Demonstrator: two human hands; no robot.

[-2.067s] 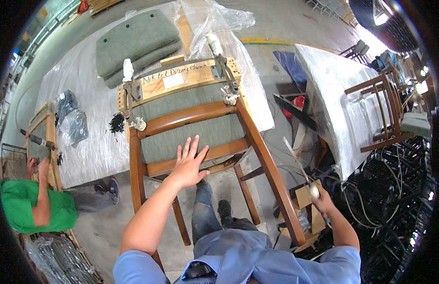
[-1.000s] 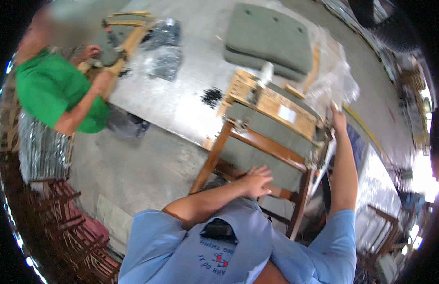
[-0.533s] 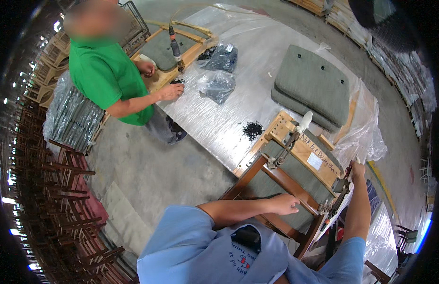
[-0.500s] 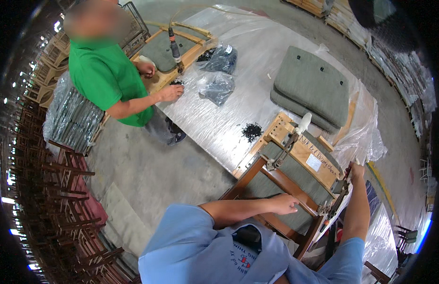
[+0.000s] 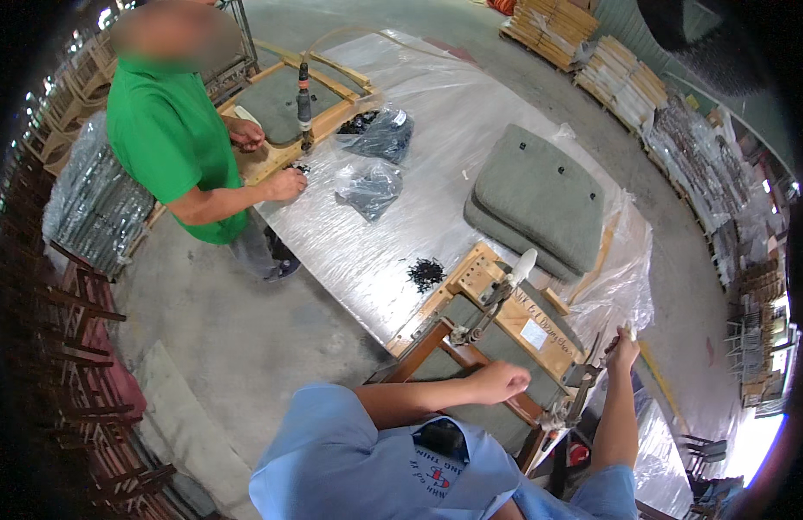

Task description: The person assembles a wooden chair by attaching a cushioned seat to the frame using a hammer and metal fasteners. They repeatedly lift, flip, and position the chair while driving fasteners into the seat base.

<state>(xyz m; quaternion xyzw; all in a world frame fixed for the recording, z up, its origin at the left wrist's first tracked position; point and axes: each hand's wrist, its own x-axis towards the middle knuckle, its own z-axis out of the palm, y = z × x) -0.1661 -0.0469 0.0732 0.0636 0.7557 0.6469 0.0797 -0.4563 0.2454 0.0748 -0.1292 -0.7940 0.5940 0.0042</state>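
Observation:
My right hand [image 5: 622, 351] is wrapped round the pale-tipped handle of a metal toggle clamp [image 5: 578, 390] at the right end of a wooden jig [image 5: 479, 276]. My left hand [image 5: 500, 382] is closed over the brown wooden chair frame [image 5: 425, 348] in the jig; anything inside its fingers is hidden. A green-grey upholstered panel [image 5: 438, 366] shows within the frame, partly covered by my left forearm. Another toggle clamp [image 5: 484, 319] with a white handle [image 5: 523, 265] stands at the jig's left side, and no hand touches it.
Stacked upholstered pads [image 5: 540, 195] lie beyond the jig on the plastic-covered table [image 5: 349, 277]. Black screws or similar small pieces [image 5: 426, 275] form a pile. Plastic bags [image 5: 371, 186] lie farther left. A co-worker in green [image 5: 172, 147] stands at another jig near a hanging power driver [image 5: 304, 108].
The whole view has shifted, so the table appears farther left. My left hand's fingers have curled in more over the frame. My right hand still grips the clamp handle.

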